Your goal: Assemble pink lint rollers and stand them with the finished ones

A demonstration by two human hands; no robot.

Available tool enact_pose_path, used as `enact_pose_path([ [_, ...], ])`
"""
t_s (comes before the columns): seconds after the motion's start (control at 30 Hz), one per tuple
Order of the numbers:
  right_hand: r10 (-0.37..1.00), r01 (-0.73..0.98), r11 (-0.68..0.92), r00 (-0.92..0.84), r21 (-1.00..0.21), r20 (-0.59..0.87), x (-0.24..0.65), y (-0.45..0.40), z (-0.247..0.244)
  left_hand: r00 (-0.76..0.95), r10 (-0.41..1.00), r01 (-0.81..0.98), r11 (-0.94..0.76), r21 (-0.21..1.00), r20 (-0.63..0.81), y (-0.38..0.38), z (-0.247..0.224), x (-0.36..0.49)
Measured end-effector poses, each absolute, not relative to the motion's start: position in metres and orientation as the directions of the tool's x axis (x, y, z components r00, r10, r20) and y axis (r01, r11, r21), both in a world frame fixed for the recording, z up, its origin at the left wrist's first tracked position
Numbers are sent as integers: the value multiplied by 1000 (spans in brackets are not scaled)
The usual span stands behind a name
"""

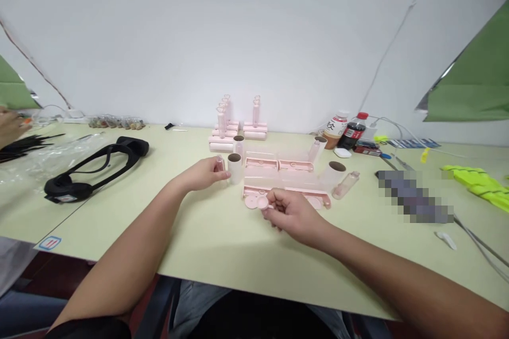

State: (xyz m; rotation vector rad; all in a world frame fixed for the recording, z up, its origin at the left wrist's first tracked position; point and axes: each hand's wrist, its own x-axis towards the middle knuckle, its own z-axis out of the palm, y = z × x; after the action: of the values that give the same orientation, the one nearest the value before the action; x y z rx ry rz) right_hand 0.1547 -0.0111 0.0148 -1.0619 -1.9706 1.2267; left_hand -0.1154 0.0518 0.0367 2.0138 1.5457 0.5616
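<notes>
A small pink round piece (pixel 263 203) is pinched in the right hand (pixel 292 214) at center frame, above the pale table (pixel 207 238), while a clear pink bottle (pixel 220 163) is gripped upright in the left hand (pixel 204 174), left of center.

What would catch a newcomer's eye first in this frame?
Probably the cluster of pale pink parts in the middle of the table, where the right hand holds a small round pink piece and the left hand pinches a small clear one. Next, the black head-strap device lying to the left, then the neon yellow item at the far right.
</notes>
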Motion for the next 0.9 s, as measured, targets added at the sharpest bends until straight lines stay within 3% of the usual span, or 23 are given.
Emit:
enact_pose_path([
  [0.13,866,382,226,-499,-896,5,143,13,34,281,960,735,-209,645,-9,60,23,-112],
  [0.2,863,444,310,-502,-841,53,133,26,42,275,961,737,-208,643,-3,63,20,-111],
  [0.33,823,678,556,-530,-481,204,108,47,48,304,952,745,-214,632,-35,63,17,-108],
  [0.43,796,772,605,-582,-195,165,90,54,41,301,951,756,-198,623,-63,63,15,-107],
  [0.53,788,790,611,-603,-42,124,78,54,31,298,949,774,-180,607,-99,66,12,-106],
  [0.9,822,814,565,-569,134,-3,64,56,25,274,946,849,-152,507,-176,74,3,-108],
])
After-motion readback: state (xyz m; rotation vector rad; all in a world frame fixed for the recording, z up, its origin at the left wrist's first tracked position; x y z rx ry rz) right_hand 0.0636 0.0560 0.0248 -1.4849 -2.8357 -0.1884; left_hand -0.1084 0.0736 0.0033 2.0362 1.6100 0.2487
